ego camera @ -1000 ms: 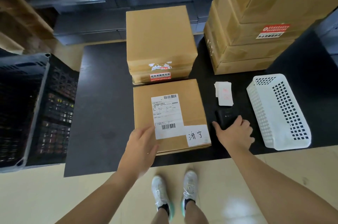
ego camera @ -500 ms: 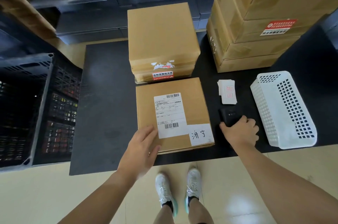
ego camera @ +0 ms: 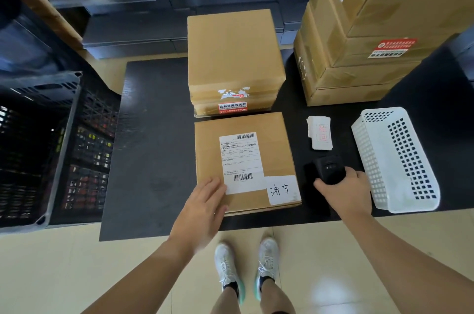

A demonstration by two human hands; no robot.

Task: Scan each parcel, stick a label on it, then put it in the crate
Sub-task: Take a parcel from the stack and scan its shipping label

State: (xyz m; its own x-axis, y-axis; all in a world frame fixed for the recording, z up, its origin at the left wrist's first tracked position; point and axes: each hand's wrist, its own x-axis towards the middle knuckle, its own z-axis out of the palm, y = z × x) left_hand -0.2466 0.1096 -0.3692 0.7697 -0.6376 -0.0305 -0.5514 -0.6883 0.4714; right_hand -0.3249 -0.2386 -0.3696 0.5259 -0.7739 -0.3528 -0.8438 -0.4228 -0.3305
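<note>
A parcel (ego camera: 246,159) is lying near the front edge of the table (ego camera: 159,134), with a stack of boxes (ego camera: 233,52) sitting just behind it. A label pile (ego camera: 319,133) is lying to the parcel's right, the scanner (ego camera: 329,169) sitting just in front of that pile, and a basket (ego camera: 395,159) lying further right. A taller box stack (ego camera: 359,31) is standing behind them. The crate (ego camera: 89,159) is standing left of the table.

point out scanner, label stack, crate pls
scanner (ego camera: 330,169): head view, middle of its black top face.
label stack (ego camera: 320,135): head view, centre of the top label.
crate (ego camera: 64,134): head view, grey rim on its table side.
</note>
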